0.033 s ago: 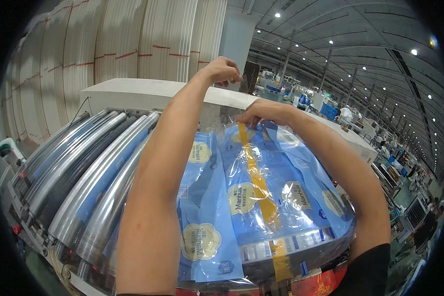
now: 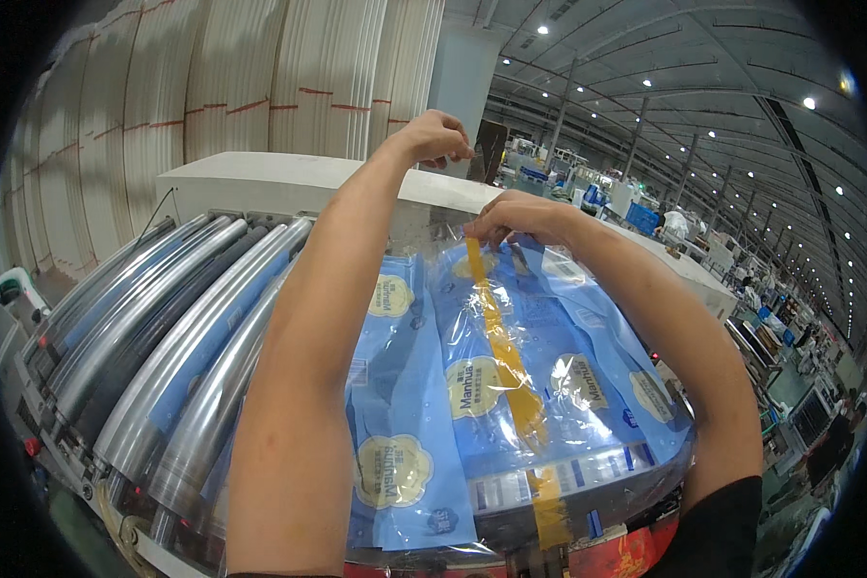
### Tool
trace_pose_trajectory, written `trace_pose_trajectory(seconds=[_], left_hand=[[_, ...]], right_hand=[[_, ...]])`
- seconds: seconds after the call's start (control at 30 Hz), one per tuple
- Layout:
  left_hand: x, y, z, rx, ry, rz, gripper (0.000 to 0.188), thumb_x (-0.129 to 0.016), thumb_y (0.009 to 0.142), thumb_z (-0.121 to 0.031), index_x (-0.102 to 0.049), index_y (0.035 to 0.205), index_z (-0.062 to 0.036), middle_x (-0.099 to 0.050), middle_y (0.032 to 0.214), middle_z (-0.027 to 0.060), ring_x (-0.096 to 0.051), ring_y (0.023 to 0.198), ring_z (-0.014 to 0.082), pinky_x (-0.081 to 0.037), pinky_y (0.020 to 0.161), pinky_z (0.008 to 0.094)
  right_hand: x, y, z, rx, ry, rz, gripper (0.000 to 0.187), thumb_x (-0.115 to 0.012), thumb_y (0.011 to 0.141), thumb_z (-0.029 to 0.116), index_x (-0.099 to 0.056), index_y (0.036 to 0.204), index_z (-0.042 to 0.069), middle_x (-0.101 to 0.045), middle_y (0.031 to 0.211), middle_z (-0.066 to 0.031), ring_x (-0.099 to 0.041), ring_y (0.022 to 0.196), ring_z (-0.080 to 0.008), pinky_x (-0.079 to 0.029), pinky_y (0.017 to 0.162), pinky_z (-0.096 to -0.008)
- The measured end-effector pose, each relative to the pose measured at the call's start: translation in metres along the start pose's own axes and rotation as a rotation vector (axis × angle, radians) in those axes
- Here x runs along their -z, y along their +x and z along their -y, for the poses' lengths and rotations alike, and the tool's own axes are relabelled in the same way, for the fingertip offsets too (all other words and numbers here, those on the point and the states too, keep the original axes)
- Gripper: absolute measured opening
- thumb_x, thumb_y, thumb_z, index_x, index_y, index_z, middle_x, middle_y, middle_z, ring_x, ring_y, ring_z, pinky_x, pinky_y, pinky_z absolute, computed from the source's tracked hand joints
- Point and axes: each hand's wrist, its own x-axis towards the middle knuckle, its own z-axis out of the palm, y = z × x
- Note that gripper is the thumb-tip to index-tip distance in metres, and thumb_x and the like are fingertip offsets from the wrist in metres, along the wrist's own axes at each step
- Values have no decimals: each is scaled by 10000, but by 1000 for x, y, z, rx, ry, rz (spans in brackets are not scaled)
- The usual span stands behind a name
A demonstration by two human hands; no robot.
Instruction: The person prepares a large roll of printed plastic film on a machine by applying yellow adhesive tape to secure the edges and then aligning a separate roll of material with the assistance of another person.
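A bulky bundle of blue printed film [image 2: 573,318] with pale label patches lies in front of me, wrapped in shiny clear plastic. Yellow adhesive tape [image 2: 499,337] runs down over the wrap from its far edge to its near side. My right hand [image 2: 522,218] is closed at the tape's far end, fingertips pinching it against the plastic. Beyond the bundle, my left hand [image 2: 435,139] is raised with fingers curled together; what they hold, if anything, cannot be made out. My left forearm crosses over a sheet of blue film [image 2: 395,385] left of the bundle.
Metal rollers [image 2: 202,376] of a machine, with blue film running among them, stand at the left. A white beam [image 2: 289,171] spans behind the bundle. Tall stacks of pale boards [image 2: 231,87] rise at the back left. A factory hall with machines and blue crates [image 2: 643,218] stretches off right.
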Motion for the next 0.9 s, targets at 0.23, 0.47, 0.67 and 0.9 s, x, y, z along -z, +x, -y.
trace_pose_trajectory(seconds=[0.23,0.47,0.67,0.9], left_hand=[[5,2,11,58,83,-23,188,-720,718,-191,-609,818,-77,-581,687,6,-517,569,92,-423,509,235],[-6,5,10,39,181,0,312,-723,717,-302,-635,958,-125,-608,794,33,-544,625,139,-464,547,297],[-6,0,-11,205,415,36,464,-503,790,-242,-492,1200,-26,-562,1123,186,-598,920,274,-485,742,493],[-11,-19,-52,557,33,660,573,-500,813,-236,-378,1298,43,-589,1160,217,-572,1083,293,-171,1080,550]], right_hand=[[5,-10,-2,37,227,-98,201,-695,819,207,-661,897,25,-590,745,-10,-497,665,-65,-385,580,-206],[15,-20,-7,91,284,-139,193,-697,818,214,-670,855,27,-590,710,-6,-499,637,-63,-379,556,-210],[19,-21,-8,91,269,-199,201,-693,817,197,-686,875,4,-611,752,-38,-526,669,-81,-400,579,-216],[19,-28,-11,117,394,-271,192,-658,836,190,-669,892,6,-613,772,-44,-535,674,-108,-419,602,-244]])
